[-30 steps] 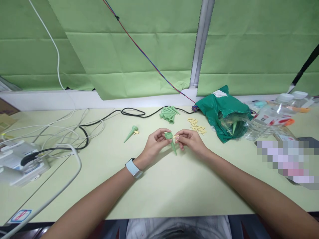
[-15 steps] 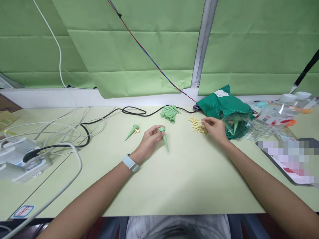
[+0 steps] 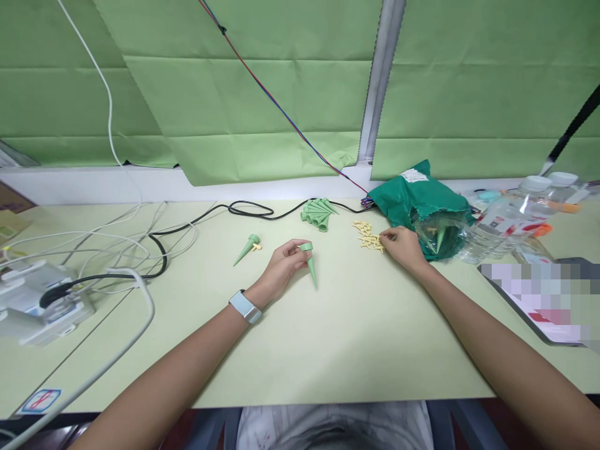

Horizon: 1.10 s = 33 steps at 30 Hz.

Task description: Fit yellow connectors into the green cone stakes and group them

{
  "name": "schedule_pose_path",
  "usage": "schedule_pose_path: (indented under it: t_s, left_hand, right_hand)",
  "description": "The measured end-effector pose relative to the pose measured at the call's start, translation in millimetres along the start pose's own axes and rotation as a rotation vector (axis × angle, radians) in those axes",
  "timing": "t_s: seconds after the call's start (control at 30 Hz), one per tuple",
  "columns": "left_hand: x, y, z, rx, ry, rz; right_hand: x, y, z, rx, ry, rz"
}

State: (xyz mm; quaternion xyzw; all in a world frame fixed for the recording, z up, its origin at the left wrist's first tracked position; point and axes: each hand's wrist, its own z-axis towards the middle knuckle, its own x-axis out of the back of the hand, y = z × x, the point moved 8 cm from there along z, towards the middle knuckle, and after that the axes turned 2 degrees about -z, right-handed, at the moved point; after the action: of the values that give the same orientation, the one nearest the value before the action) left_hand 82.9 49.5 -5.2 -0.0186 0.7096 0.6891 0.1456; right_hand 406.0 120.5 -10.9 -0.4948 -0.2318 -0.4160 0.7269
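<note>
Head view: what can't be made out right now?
All in the head view:
- Right hand: whether it pinches a piece; its own fingers hide that.
- Yellow pieces: exact count; small, overlapping.
- Green bag: full contents; its sides hide them.
- Flat device: screen content; pixelated.
- Brown box: cut off by left edge.

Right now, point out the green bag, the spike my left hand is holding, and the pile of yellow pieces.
Green bag [image 3: 404, 199]: head view, its upper front.
Green spike [image 3: 312, 269]: head view, its tapered shaft.
Yellow pieces [image 3: 369, 240]: head view, middle of the pile.
</note>
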Motion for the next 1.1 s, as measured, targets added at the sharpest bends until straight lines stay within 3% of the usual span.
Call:
schedule_pose_path:
  t_s: [0.37,0.47,0.53,0.67,0.8,0.9,1.1]
  left_hand:
    - [-4.1,0,-1,0.022,-0.02,0.025]
    - [-4.5,0,-2,0.029,-0.018,0.039]
    - [-4.7,-2,-1,0.032,-0.029,0.05]
    - [-6.0,-5,0,-0.003,-0.076,0.07]
    - [-9.4,-4,0,-0.042,-0.113,0.119]
    - [-9.9,-3,0,-0.047,-0.096,0.146]
    - [-10.2,-4,0,-0.034,-0.107,0.104]
  right_hand:
    - [4,-5,-3,0.038,0.065,0.012]
    - [10,-21,-8,0.099,0.129,0.071]
    - [11,-43,-17,0.179,0.123,0.151]
    - [-9,-110,-54,0.373,-0.117,0.341]
    - [-40,-152,-89,0.346,-0.401,0.49]
    - [-52,-155,-96,0.272,-0.447,0.561]
    - [-46,-137,-83,0.232,-0.271,0.538]
